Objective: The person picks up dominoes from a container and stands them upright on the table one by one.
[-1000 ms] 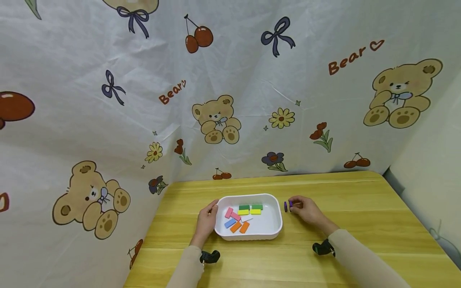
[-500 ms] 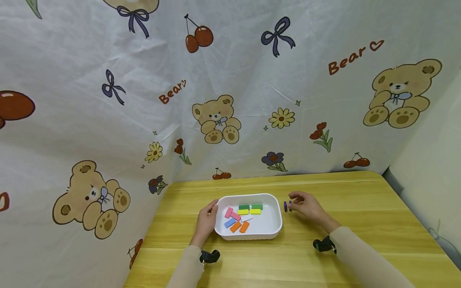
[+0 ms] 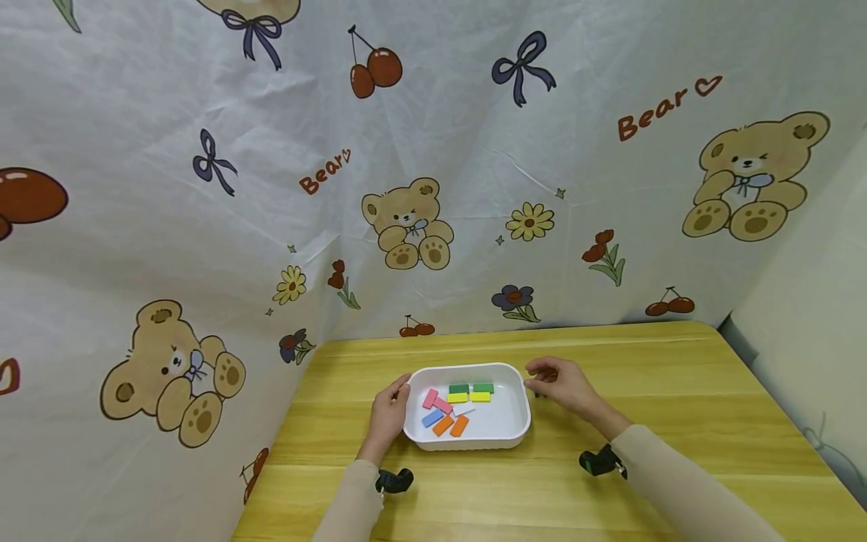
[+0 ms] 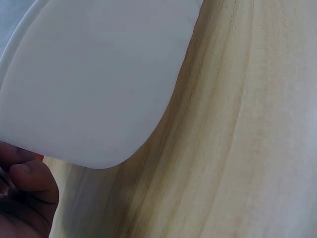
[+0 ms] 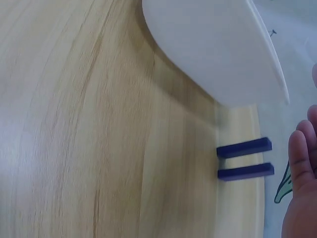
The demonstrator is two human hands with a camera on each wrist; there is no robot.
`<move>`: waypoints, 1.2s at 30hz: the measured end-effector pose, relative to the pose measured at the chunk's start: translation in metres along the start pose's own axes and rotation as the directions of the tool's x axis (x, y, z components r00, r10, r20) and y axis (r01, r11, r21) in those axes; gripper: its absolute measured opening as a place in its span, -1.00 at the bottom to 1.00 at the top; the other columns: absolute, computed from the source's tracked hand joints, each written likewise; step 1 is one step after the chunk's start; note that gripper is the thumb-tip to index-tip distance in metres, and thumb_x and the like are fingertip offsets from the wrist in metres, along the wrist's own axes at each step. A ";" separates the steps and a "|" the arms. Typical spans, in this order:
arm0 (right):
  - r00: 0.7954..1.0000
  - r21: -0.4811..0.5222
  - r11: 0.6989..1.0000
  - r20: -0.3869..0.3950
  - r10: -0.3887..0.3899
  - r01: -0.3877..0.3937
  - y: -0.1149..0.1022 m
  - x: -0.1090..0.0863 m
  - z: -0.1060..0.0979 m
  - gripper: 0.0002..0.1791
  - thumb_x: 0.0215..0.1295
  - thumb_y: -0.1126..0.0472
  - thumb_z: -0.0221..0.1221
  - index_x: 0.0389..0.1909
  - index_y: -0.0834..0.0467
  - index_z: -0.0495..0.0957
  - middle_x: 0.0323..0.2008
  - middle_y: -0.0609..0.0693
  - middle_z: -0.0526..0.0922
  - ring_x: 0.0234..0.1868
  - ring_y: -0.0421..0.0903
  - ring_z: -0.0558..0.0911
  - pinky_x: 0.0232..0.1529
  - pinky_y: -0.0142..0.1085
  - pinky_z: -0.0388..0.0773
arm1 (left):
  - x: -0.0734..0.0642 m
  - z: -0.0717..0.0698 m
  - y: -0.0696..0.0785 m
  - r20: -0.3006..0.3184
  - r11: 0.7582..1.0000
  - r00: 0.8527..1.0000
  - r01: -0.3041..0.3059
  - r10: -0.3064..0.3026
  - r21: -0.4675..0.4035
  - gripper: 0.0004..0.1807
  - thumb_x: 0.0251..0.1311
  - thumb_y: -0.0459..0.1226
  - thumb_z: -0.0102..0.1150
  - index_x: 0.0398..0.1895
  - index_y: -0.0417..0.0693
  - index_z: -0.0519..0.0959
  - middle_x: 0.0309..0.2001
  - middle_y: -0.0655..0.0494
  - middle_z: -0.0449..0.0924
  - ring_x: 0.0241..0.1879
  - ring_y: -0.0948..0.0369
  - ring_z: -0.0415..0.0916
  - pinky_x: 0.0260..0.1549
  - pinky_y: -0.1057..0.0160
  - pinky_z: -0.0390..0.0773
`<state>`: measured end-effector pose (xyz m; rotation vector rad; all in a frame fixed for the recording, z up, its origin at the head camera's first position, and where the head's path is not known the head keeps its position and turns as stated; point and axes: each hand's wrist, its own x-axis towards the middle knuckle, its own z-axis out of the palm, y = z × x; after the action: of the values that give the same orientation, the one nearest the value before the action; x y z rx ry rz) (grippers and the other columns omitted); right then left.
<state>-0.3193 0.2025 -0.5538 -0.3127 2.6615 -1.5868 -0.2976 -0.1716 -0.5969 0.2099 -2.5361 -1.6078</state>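
A: What has changed at your right hand [image 3: 565, 388]?

B: Half a second ago you had it at the purple blocks [image 5: 246, 172]. Now it has shifted to the tray [image 3: 467, 446], fingers loose with nothing between them; whether they touch the rim, you can't tell. You have probably finished setting that pair: they lie parallel and apart on the table [image 3: 609, 346], just outside the tray's right end.

A: And your left hand [image 3: 388, 415]?

B: Its fingers are curled at the tray's left end, gripping it.

A: What's around, and in your way?

B: Nearest you inside are orange blocks [image 3: 459, 427] and a blue block [image 3: 432, 418], then pink, white and yellow ones, with green blocks [image 3: 484, 388] farthest. The tray's right wall stands between these and your right hand, which mostly hides the purple pair from the head camera. Beyond hangs the bear cloth [image 3: 460, 165].
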 end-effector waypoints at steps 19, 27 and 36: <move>0.994 0.102 0.994 0.099 -0.037 0.027 -0.026 0.007 0.023 -0.63 0.33 0.20 0.38 0.10 0.25 0.65 0.00 0.23 0.71 -0.11 -0.07 0.65 -0.09 -0.43 0.64 | 0.004 -0.001 -0.004 0.003 0.999 0.999 -0.040 0.040 -0.014 -0.58 0.57 -0.12 0.03 0.38 0.00 0.56 -0.07 -0.09 0.67 -0.12 0.17 0.46 -0.23 0.35 0.56; 0.986 0.113 0.993 0.156 -0.059 0.041 -0.039 0.010 0.044 -0.66 0.32 0.26 0.38 0.08 0.22 0.67 0.00 0.19 0.72 -0.10 -0.06 0.65 -0.06 -0.39 0.64 | 0.003 -0.002 -0.003 0.000 0.999 0.999 -0.038 0.038 -0.012 -0.60 0.57 -0.12 0.04 0.36 0.09 0.58 -0.06 -0.07 0.68 -0.10 0.16 0.47 -0.19 0.32 0.56; 0.976 0.097 0.994 0.208 -0.065 0.046 -0.045 0.014 0.062 -0.67 0.34 0.26 0.36 0.09 0.21 0.66 0.02 0.23 0.71 -0.09 -0.09 0.64 -0.01 -0.34 0.65 | 0.002 -0.001 -0.003 -0.003 1.000 1.000 -0.030 0.030 -0.007 -0.60 0.57 -0.11 0.03 0.37 0.11 0.58 -0.04 -0.04 0.68 -0.07 0.14 0.48 -0.14 0.29 0.57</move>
<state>-0.3177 0.1252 -0.5432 -0.5243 2.4348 -1.5860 -0.2993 -0.1737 -0.5991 0.1728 -2.5193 -1.6040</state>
